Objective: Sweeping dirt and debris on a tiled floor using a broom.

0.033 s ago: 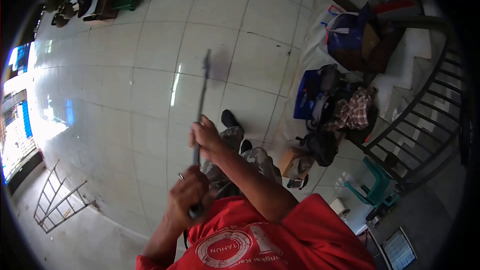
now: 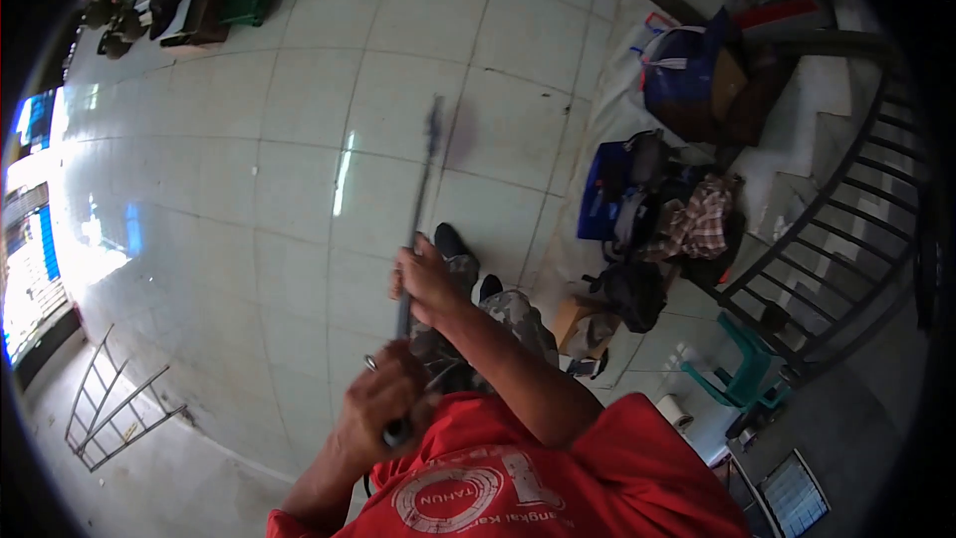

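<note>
Both hands are gripping a long thin metal rod (image 2: 418, 210) reaching far over the tiled floor (image 2: 259, 190); left hand (image 2: 383, 404) fingers closing round its near end, right hand (image 2: 428, 284) clasping mid-shaft; it is looking stiff, light, slippery.

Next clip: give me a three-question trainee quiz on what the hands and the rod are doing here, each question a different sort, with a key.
1. True or false: both hands grip the long thin grey metal rod.
2. Which hand holds the rod higher up, farther from the body? A) the left hand B) the right hand
3. Fill in: the rod's far end points out over the pale ____ floor.

Key:
1. True: both are closed around it.
2. B: the right hand is farther along the rod; the left hand is at the near end, close to the red shirt.
3. Tiled.
</note>
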A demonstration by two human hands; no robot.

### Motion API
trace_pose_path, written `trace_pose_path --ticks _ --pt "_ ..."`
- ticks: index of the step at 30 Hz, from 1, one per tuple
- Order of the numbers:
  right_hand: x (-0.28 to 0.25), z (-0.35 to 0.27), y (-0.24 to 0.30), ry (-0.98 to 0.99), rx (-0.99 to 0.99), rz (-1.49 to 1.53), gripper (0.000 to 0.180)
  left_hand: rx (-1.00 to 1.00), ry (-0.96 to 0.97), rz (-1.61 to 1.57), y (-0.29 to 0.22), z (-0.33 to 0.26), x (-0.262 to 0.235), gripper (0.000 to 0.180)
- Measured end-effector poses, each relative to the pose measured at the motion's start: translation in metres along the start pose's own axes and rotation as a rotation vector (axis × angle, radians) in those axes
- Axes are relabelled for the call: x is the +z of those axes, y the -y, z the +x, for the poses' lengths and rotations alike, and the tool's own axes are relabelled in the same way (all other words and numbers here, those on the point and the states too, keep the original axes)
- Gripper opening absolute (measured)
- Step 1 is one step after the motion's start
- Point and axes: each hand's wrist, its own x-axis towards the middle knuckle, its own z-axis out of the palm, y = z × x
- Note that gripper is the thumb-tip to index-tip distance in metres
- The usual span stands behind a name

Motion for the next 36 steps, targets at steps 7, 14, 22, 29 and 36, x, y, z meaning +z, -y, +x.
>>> trace_pose_path --ticks 7,14,22,29,36 --pt "-0.178 0.061 0.172 -0.656 -0.209 -0.495 0.018 0.123 0.054 -0.321 0.072 0.128 0.119 0.008" --pt "-0.131 0.163 0.123 0.357 -0.509 -0.695 0.008 -0.147 -0.321 -0.053 0.054 0.165 0.093 0.006" --pt "-0.059 0.032 0.258 -0.092 0.064 -0.147 0.020 -0.016 -0.070 0.003 -0.066 0.229 0.103 0.018" --pt "-0.136 0.137 0.353 -0.223 -0.011 -0.535 0.014 -0.137 -0.158 -0.140 -0.002 0.341 0.173 0.012" --pt "-0.041 0.076 0.343 0.118 0.176 -0.349 0.014 0.006 -0.130 0.221 -0.092 0.347 0.143 0.011"
